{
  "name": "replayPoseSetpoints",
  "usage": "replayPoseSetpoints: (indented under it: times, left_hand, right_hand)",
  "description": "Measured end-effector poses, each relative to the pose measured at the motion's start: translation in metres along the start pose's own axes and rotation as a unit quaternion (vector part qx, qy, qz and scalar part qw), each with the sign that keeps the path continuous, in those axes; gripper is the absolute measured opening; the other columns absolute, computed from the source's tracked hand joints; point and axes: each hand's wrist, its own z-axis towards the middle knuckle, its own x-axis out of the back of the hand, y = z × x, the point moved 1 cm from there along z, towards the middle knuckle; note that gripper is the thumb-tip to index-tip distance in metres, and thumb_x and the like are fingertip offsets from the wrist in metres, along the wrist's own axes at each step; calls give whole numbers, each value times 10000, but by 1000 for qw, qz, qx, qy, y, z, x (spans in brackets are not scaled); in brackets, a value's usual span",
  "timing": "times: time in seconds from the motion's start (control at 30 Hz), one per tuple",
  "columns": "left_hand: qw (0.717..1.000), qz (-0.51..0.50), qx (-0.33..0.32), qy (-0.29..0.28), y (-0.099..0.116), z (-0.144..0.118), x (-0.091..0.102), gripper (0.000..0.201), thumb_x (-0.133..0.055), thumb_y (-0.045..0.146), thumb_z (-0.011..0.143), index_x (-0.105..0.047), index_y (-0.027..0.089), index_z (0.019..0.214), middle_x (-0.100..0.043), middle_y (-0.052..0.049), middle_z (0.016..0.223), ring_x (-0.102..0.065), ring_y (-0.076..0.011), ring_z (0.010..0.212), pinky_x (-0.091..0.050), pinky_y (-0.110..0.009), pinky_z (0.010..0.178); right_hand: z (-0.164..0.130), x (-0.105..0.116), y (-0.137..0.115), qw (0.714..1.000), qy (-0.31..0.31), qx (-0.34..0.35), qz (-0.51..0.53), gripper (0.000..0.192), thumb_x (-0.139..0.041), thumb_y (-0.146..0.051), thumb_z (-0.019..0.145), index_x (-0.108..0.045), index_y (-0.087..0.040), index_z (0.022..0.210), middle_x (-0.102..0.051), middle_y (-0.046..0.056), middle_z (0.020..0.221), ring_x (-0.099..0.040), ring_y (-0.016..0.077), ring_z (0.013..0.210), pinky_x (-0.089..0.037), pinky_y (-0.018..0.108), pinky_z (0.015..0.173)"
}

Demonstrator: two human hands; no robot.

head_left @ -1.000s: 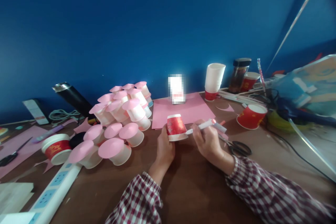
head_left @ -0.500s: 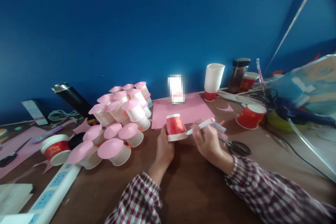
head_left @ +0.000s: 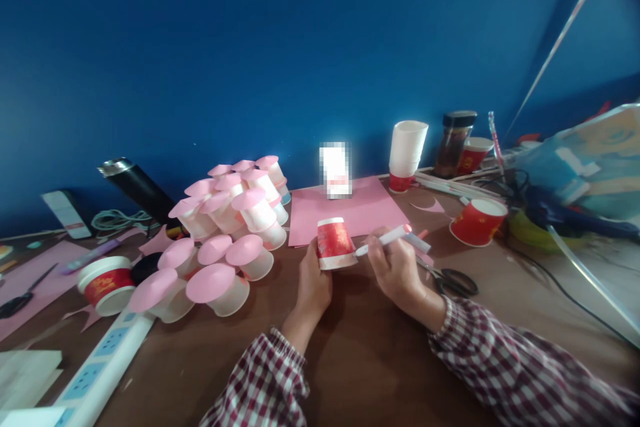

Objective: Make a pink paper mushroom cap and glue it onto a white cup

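We see bare brown table (head_left: 370, 360) in the lower middle of the frame, between our two checked sleeves, and this is the widest open stretch; toward the left it is hemmed by a white power strip (head_left: 100, 367) running to the lower left corner and by a heap of upturned white cups with pink paper discs (head_left: 225, 233). To the right of centre a pair of scissors (head_left: 453, 280) lies just beside our right wrist, and a red cup (head_left: 477, 221) stands upright further right, before a tangle of cables. Behind our hands a pink sheet (head_left: 370, 203) lies flat, with a stack of white cups (head_left: 406, 153) at its far right corner against the blue wall. Our left hand (head_left: 314, 283) is closed around the near side of an upturned red cup (head_left: 334, 242), which rests mouth-down on the table at the sheet's near edge. Our right hand (head_left: 397, 270) grips a white marker (head_left: 385, 239) with a pink cap end, its tip touching the cup's lower right side. The cup's gold print is too blurred to read.
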Motion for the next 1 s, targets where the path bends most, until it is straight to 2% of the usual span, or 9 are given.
replayPoseSetpoints:
  times: [0.27, 0.4, 0.47, 0.57, 0.63, 0.73, 0.8, 0.9, 1.0]
  left_hand:
    - [1000, -5, -5, 13, -2, 0, 0, 297, -470, 179, 803, -561, 148, 1084, -661, -88, 1035, -607, -207, 913, -446, -320, 800]
    - [999, -27, 10, 26, -5, 2, 1, 274, -492, 204, 803, -569, 141, 1058, -665, -87, 1001, -613, -203, 889, -462, -318, 778]
    - [997, -61, 35, 39, -9, 3, 0, 269, -507, 245, 807, -570, 137, 1045, -670, -87, 969, -624, -201, 852, -478, -315, 740]
    - [986, -147, 67, 48, -14, 5, -3, 289, -504, 313, 821, -565, 136, 1041, -676, -87, 941, -636, -191, 816, -494, -320, 720]
    - [975, -202, 81, 50, -16, 6, -5, 290, -505, 341, 824, -569, 135, 1018, -675, -92, 959, -637, -190, 846, -497, -331, 753]
    - [959, -263, 101, 39, -16, 5, -8, 303, -529, 378, 809, -577, 127, 971, -674, -101, 969, -633, -201, 899, -492, -342, 797]
    - [952, -286, 110, 15, -16, 3, -9, 319, -534, 398, 803, -581, 120, 952, -677, -107, 959, -635, -206, 899, -491, -346, 806]
    - [956, -273, 105, -22, -15, 1, -10, 300, -524, 375, 810, -586, 122, 959, -678, -99, 952, -632, -200, 870, -492, -344, 791]
    - [967, -238, 82, -30, -14, 0, -9, 264, -517, 329, 814, -584, 132, 977, -671, -85, 964, -622, -193, 861, -490, -337, 776]
  right_hand:
    - [2, -1, 1, 997, -38, -38, 57, 246, -419, -228, 885, -456, -203, 643, -455, -25, 497, -425, 120, 425, -353, 262, 448]
    - [-1, -2, 1, 993, 8, -81, 88, 264, -385, -249, 919, -448, -206, 665, -458, -26, 528, -464, 124, 482, -399, 252, 484]
    - [-3, -4, 0, 988, 16, -95, 121, 231, -357, -247, 939, -490, -195, 757, -476, -33, 547, -491, 119, 505, -434, 242, 516]
    - [-7, -8, 1, 985, -4, -71, 154, 138, -409, -227, 928, -526, -185, 987, -594, 4, 701, -573, 129, 612, -493, 261, 616]
    - [-9, -13, 4, 989, -15, -42, 139, 172, -503, -224, 881, -522, -191, 1049, -631, 37, 827, -610, 153, 707, -510, 291, 673]
    - [-10, -18, 8, 992, -42, -22, 116, 275, -611, -215, 803, -506, -200, 1056, -627, 43, 881, -618, 176, 762, -515, 312, 693]
    - [-11, -19, 9, 992, -54, -20, 111, 280, -618, -188, 788, -493, -202, 1038, -609, 28, 854, -607, 164, 729, -511, 299, 669]
    - [-12, -19, 8, 992, -74, -8, 104, 222, -586, -146, 791, -492, -202, 984, -578, 8, 811, -574, 140, 665, -493, 274, 632]
    - [-13, -18, 8, 992, -89, 0, 92, 212, -579, -125, 775, -490, -203, 952, -562, -2, 787, -550, 134, 633, -474, 266, 611]
